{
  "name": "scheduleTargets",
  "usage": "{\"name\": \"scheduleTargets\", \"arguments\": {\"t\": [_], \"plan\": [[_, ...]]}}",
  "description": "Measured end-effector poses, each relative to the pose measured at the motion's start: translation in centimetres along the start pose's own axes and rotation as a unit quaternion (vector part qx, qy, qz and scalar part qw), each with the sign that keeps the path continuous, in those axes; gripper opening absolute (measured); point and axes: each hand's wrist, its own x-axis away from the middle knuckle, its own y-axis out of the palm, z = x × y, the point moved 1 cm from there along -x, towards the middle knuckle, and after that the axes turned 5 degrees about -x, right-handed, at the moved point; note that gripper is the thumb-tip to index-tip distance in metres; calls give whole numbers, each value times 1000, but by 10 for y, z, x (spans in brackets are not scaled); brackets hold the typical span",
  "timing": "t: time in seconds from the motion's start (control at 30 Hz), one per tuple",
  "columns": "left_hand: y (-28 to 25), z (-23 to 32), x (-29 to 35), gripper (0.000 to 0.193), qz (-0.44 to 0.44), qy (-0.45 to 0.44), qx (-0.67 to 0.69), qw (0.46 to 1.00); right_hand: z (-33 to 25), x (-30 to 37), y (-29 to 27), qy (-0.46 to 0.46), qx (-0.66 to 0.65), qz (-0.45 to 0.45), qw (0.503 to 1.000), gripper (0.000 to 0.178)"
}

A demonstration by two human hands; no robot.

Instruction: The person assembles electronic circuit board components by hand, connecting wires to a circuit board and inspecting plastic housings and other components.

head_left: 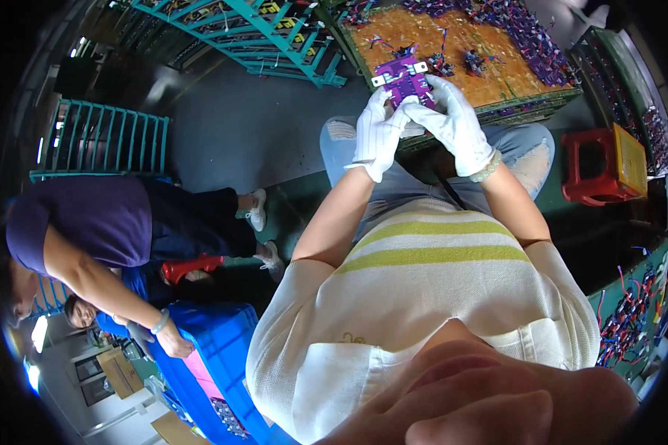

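A purple circuit board (404, 83) with silvery metal tabs at its sides is held up over the near edge of a wooden-topped workbench (453, 43). White-gloved, my left hand (377, 135) grips the board's lower left corner. My right hand (454, 127), in a matching glove, has its fingers closed around the lower right edge. The fingertips of both hands come together at the board's lower edge. Just beyond the board, small purple boards with wires (473, 62) lie on the bench.
More purple boards (534, 52) are heaped along the bench's right side. Teal racks (252, 37) stand at the far left. A red stool (591, 167) is at my right. To my left, a person in a purple shirt (89, 215) bends over a blue bin (215, 341). Wired parts (634, 311) lie at the lower right.
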Motion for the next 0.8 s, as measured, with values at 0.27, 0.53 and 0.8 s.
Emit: {"name": "scheduleTargets", "arguments": {"t": [0.27, 0.53, 0.8], "plan": [[1, 19, 6, 34, 3, -45, 107, 993, 2, -5, -7, -61, -94, 1, 994, 38], [-1, 15, 13, 38, -49, -50, 160, 985, 1, 3, -23, 85, -320, -44, 943, 25], [-2, 13, 8, 41, -73, -75, 140, 985, 24, 3, -12, 11, -392, -7, 920, 25]]}}
